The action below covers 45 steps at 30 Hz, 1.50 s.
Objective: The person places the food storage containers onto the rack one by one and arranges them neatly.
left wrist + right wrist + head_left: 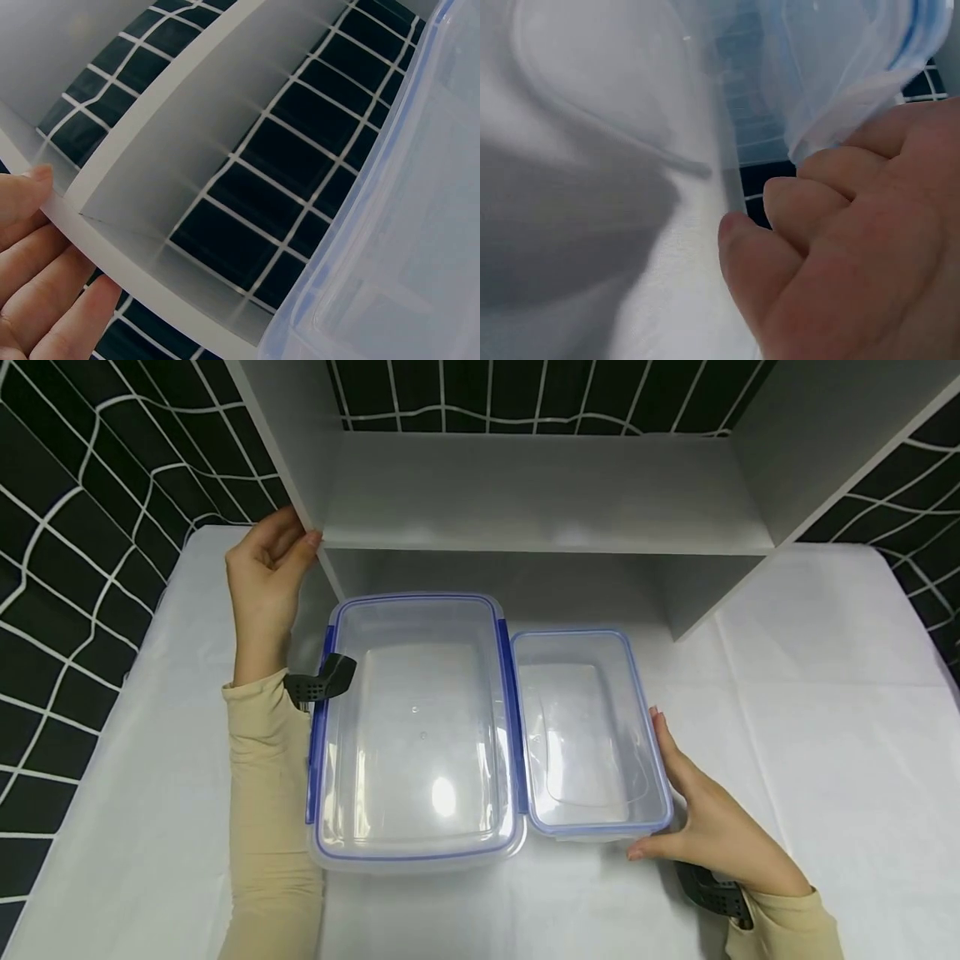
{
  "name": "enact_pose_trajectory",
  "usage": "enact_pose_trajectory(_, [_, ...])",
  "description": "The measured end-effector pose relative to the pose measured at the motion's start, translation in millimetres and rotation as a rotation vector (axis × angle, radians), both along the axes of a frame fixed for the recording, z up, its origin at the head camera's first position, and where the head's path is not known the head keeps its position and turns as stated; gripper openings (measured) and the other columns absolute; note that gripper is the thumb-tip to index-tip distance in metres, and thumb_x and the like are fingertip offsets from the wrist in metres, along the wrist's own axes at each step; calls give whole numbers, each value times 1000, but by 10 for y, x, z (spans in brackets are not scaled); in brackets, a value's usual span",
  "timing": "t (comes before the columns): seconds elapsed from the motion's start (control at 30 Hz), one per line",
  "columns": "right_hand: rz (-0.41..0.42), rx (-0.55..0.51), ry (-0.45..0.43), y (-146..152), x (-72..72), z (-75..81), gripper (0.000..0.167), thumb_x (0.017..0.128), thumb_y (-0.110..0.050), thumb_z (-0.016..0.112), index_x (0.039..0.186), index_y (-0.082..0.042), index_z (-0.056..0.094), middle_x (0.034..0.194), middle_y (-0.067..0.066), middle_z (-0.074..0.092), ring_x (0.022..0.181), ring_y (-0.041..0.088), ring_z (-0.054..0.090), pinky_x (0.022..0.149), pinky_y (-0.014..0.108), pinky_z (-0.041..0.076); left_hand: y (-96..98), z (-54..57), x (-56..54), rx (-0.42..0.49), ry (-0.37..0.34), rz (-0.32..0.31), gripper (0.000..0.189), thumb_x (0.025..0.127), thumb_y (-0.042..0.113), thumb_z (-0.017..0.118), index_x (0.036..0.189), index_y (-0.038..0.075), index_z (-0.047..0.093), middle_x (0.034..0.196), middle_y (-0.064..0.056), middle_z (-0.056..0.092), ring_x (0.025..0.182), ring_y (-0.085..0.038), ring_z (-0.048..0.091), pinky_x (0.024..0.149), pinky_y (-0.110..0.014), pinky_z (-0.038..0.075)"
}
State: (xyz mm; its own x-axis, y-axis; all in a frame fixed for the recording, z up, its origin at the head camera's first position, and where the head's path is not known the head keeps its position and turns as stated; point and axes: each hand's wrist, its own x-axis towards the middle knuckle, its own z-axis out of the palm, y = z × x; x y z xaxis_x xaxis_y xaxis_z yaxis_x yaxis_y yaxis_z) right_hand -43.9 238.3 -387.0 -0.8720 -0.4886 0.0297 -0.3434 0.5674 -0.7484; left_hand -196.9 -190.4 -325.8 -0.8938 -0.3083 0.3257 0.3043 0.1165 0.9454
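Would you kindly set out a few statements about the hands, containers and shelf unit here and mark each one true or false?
1. The left hand pinches a side panel of the white shelf unit. True.
2. A larger food container and a smaller food container lie side by side. True.
3. The right hand grips the larger food container. False: it is at the smaller one's near right corner.
4. Blue clips line the larger food container's long sides. True.
5. The left sleeve is dark green. False: it is beige.

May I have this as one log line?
left hand: grips white shelf panel; right hand: grips small clear plastic box; larger blue-latched plastic box: alongside
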Motion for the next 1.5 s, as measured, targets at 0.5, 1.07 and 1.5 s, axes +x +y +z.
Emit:
enact_pose_trajectory(0.5, [-33, 22, 33, 1, 10, -39, 134, 54, -22, 92, 152, -15, 0, 154, 22, 10, 132, 9, 24, 97, 0, 20, 3, -4, 3, 11, 19, -7, 32, 89, 1, 62, 120, -7, 60, 117, -22, 62, 97, -13, 65, 81, -23, 53])
enact_pose_trajectory(1.07, [-151, -73, -171, -36, -25, -90, 123, 67, -9, 85, 152, -27, -2, 152, 27, 13, 124, 52, 34, 102, 15, 31, 4, -5, 7, 5, 26, -5, 31, 89, 2, 62, 120, -6, 61, 116, -19, 63, 99, -15, 65, 84, -25, 53])
enact_pose_trajectory(1.5, [-207, -106, -151, -148, -38, -175, 127, 62, -9, 88, 152, -33, 1, 151, 26, 20, 123, 53, 37, 91, 66, 35, 2, -29, 3, -8, 60, -7, 31, 90, 0, 61, 120, -6, 60, 117, -19, 63, 99, -15, 65, 82, -24, 53])
